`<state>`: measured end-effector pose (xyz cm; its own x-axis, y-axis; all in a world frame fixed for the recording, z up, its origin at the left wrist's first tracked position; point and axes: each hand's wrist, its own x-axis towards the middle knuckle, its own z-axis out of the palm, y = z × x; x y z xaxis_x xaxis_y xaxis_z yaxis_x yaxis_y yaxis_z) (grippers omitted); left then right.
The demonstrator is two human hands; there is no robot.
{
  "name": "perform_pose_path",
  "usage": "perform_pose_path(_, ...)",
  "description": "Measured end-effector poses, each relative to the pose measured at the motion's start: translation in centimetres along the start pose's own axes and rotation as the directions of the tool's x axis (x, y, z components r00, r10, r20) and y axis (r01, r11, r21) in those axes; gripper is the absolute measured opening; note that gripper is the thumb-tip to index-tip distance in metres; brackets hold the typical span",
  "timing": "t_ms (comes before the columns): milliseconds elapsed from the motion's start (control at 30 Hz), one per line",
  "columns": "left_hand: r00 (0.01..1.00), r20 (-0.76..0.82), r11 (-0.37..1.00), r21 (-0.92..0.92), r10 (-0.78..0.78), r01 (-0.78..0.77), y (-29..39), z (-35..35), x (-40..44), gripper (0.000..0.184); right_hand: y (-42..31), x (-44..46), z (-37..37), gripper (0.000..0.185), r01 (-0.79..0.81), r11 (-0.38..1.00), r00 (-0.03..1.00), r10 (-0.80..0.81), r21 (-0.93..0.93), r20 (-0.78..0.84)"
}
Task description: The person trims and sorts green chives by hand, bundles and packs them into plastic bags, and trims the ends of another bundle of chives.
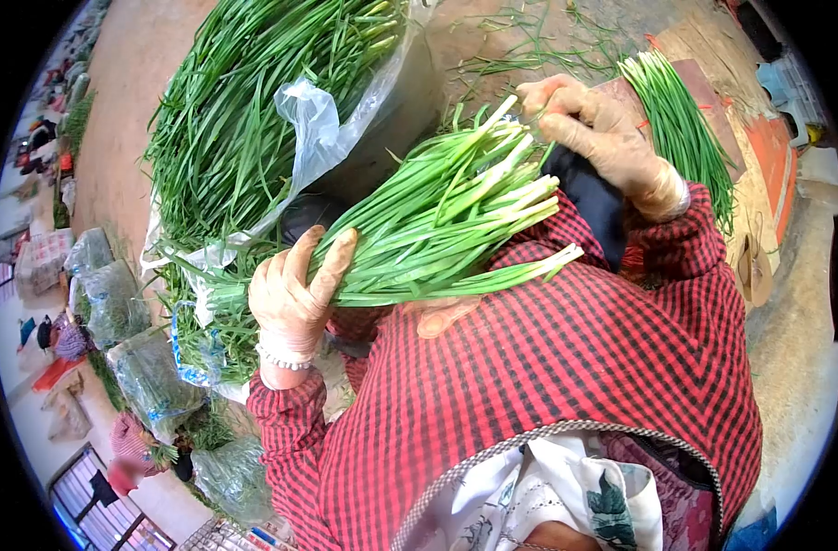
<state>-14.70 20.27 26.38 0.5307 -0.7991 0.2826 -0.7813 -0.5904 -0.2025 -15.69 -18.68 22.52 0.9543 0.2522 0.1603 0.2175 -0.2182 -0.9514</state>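
Apparently a produce workroom: heaped greens and filled plastic bags.

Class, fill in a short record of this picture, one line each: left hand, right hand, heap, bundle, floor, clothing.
Left hand: clasps a bunch of green stalks by its leafy part
Right hand: fingers curled beside the pale stalk ends; grip unclear
Heap of greens: upper left, with clear plastic along its edge
Bundle: upper right, pale ends toward the picture's top
Floor: scattered loose stalks
Clothing: red-and-black checked garment; pale beaded bracelet, left wrist
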Motion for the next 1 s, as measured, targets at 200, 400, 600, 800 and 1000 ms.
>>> perform_pose_path(200,1.000,0.017,1.000,0.021,0.009,-0.009,-0.3,-0.5,-0.2,0.061,2.7,0.1,-5.8,0.023,-0.152,0.961,0.970,0.101,-0.232,-0.219)
perform_pose_path(400,0.991,0.116,0.997,0.045,-0.061,0.057,-0.8,-0.8,-1.7,0.065,6.8,0.3,-9.6,0.035,-0.288,0.665,0.908,-0.039,-0.689,-0.417)
perform_pose_path(600,0.987,0.159,0.998,0.060,-0.029,0.020,-0.6,-1.0,-1.0,0.065,-2.7,2.2,2.7,0.020,0.311,0.736,0.944,-0.168,-0.601,0.284)
perform_pose_path(800,0.997,0.070,0.995,0.098,-0.043,0.036,-0.7,-1.0,-1.6,0.059,-2.2,2.2,2.8,0.012,0.362,0.754,0.924,-0.214,-0.548,0.317)
perform_pose_path(1000,0.996,-0.002,0.989,0.122,-0.087,0.087,-0.8,-1.0,-2.1,0.056,2.1,1.6,-2.1,0.035,-0.226,0.800,0.972,0.149,-0.555,-0.181)
